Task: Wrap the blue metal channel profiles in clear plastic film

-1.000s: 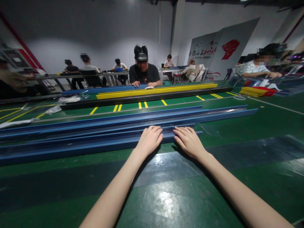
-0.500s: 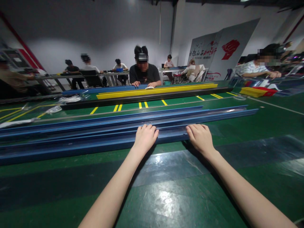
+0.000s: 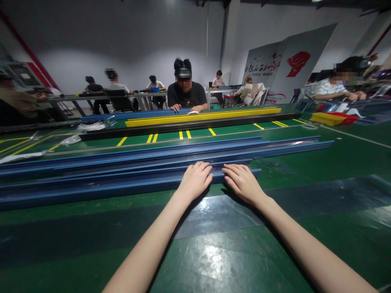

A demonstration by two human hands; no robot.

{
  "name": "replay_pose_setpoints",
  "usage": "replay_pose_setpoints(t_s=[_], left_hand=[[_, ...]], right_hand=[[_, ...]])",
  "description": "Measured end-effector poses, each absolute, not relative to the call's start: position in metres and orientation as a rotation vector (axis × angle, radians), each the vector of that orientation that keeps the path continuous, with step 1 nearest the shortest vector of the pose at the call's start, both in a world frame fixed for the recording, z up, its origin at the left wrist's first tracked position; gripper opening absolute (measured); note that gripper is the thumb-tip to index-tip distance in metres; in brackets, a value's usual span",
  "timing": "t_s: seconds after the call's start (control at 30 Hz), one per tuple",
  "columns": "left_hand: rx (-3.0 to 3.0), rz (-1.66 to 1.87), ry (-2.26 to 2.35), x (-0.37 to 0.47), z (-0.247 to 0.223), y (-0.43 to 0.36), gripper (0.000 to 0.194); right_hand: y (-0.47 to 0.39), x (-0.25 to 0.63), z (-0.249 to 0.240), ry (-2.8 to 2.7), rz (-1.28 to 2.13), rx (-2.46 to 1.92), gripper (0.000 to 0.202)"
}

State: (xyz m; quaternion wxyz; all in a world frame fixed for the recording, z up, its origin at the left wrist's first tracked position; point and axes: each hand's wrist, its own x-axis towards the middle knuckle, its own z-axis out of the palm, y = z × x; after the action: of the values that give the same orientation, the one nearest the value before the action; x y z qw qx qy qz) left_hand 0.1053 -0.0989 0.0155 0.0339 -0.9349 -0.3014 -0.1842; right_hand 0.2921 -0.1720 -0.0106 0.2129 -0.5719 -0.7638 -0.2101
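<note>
Long blue plastic channels lie across the green tabletop. My left hand (image 3: 195, 181) is closed over the nearest blue channel (image 3: 122, 188), its fingers bent over the top and its thumb on the near side. Close to that channel's right end, my right hand (image 3: 242, 183) rests across it with the fingers stretched out and slightly apart, pointing left. A small gap separates the two hands. Just behind, more blue channels (image 3: 290, 151) run roughly parallel. In front of my hands, a clear plastic strip (image 3: 214, 215) lies flat on the table.
Farther back lie a yellow channel (image 3: 201, 116) and a black channel (image 3: 183, 129). Across the table a person in a dark shirt (image 3: 195, 95) works with both hands. Yellow (image 3: 326, 119) and red (image 3: 351, 118) trays stand at the right, near another person. Crumpled plastic film (image 3: 94, 127) lies at the left.
My right hand has moved left along the channel, its fingers straightening, and uncovers the channel's right end. My left hand has shifted slightly right. The hands are closer together.
</note>
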Motion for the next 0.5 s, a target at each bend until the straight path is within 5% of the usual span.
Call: replay_pose_setpoints(t_s=[0.5], left_hand=[[-2.725,-0.465,-1.174,0.102,0.025,-0.098,0.033]], right_hand=[[-0.175,0.316,0.001,-1.749,-0.836,-1.973,0.038]])
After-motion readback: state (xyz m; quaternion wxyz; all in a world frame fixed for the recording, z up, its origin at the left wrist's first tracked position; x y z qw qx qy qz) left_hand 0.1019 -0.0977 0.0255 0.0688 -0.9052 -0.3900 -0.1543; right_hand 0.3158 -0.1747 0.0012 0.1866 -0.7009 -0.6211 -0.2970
